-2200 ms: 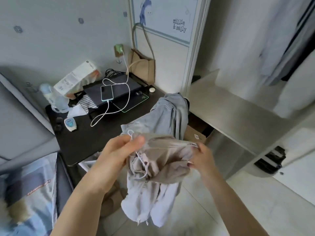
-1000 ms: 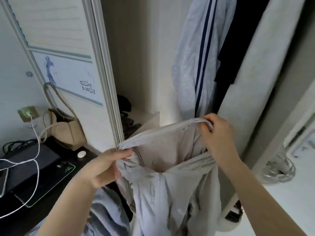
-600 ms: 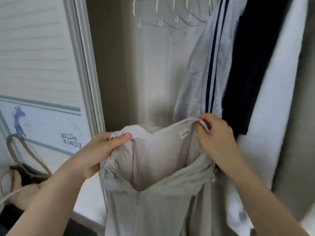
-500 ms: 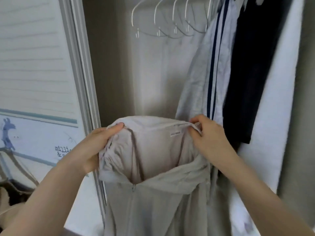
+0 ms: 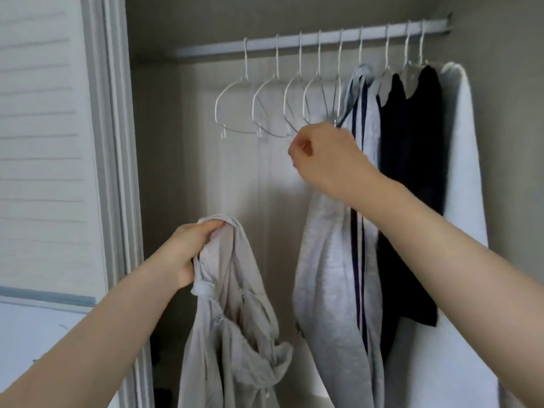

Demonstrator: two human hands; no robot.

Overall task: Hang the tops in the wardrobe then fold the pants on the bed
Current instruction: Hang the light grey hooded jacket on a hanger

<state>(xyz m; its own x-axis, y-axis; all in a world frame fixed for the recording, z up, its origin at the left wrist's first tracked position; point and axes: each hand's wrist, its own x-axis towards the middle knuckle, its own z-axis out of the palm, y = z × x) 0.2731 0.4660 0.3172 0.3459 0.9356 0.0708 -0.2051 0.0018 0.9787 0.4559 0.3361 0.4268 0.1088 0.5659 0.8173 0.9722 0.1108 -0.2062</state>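
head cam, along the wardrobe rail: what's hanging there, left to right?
Empty wire hangers → grey top with navy stripes → black garment → white garment. The right hand is at the rightmost empty hangers. The beige top, gripped by the left hand, is not on the rail.

No legible text anywhere.

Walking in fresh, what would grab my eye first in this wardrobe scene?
The right hand, raised mid-frame, pinches the bottom wire of an empty white hanger on the rail. Lower left, the left hand grips a beige hooded top that dangles crumpled. At right hang a grey jacket with navy stripes and dark garments.
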